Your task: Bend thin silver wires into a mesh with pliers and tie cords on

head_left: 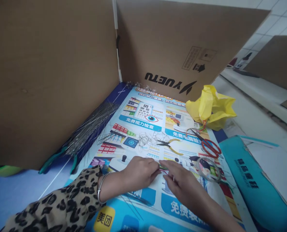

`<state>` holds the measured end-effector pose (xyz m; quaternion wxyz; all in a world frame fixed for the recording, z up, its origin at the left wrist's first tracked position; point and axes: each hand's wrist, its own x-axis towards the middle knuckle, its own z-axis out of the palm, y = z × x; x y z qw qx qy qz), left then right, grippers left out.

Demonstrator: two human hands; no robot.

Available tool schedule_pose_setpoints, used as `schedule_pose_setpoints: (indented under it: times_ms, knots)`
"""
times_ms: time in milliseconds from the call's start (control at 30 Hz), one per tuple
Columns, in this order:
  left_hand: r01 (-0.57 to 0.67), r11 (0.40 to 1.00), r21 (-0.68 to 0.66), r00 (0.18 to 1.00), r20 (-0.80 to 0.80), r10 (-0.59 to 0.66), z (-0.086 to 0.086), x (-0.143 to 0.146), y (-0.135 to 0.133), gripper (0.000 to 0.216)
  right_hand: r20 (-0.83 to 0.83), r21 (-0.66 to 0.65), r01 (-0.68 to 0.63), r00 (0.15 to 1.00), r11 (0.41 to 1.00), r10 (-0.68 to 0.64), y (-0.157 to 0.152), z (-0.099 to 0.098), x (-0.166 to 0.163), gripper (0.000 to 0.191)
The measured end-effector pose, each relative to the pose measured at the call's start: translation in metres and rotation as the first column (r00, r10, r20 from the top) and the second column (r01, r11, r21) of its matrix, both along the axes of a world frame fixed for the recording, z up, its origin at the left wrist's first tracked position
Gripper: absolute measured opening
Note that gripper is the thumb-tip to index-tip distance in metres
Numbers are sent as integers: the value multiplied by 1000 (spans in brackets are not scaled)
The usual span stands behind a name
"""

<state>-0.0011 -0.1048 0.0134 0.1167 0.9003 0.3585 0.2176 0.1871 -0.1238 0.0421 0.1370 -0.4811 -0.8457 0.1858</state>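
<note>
Over the printed poster (143, 129), my left hand (142, 172) and my right hand (182, 180) meet almost fingertip to fingertip. A thin red and green strand (163, 169) shows between them; whether it is thread or wire I cannot tell. The left fingers are curled in a pinch, and the right thumb and fingers close on the strand from the other side. Just beyond lie yellow-handled pliers (170, 145) and a tangle of fine wire (144, 139). Red-handled scissors (210, 146) and a roll of clear tape (208, 169) are right of my hands.
Cardboard panels (158, 42) stand upright at the back and left. Long thin wires (92, 125) and green-handled pliers (73, 164) lie along the left panel. On the right are a crumpled yellow bag (211, 106) and a teal box (252, 180).
</note>
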Motion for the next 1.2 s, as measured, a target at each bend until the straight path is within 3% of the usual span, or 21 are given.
schedule_pose_setpoints:
  times_ms: [100,233,400,733,833,1000,1067,1200]
  knots:
    - [-19,1000,-16,999,43,20,0,0,0,24,76,-144,-27,996,989,38,3,6,-11,44]
    - [-39,999,-21,995,91,41,0,0,0,21,161,-258,0,986,966,43,10,15,-18,36]
    - [7,1000,-11,988,151,-5,-1,-1,0,21,161,-249,-23,985,968,65,13,18,-14,26]
    - [58,998,-2,987,148,-57,2,-2,0,25,161,-245,-31,984,969,73,24,24,7,28]
    - [12,999,45,980,197,-21,10,-10,8,21,184,-185,38,983,982,-3,31,35,16,26]
    - [-236,969,79,941,269,207,38,-37,35,16,106,62,211,970,975,-217,50,56,29,22]
    - [-271,962,28,948,179,262,52,-48,44,16,80,152,261,958,953,-275,61,65,30,23]
    - [-325,946,-12,931,-177,318,78,-60,54,19,103,243,359,914,901,-392,83,74,25,20]
